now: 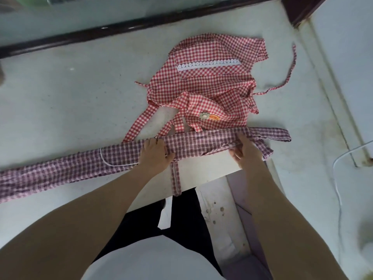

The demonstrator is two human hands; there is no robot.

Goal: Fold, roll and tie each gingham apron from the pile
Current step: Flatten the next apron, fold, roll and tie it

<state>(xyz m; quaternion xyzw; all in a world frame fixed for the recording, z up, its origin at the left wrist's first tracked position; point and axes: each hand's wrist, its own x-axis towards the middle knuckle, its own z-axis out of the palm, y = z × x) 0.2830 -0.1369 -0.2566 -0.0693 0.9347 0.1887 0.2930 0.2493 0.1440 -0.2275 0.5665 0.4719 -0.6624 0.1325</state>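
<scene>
Purple apron (193, 142) lies folded under left hand (156, 153) and right hand (245, 149).

The folded apron (193, 143) is purple-and-white checked with white piping. The crumpled apron (210, 85) is red-and-white gingham with white lace and an orange label. The table (70, 102) is pale grey-white.

Your single head camera looks steeply down from close above onto the near table edge (212, 168), facing forward.
</scene>
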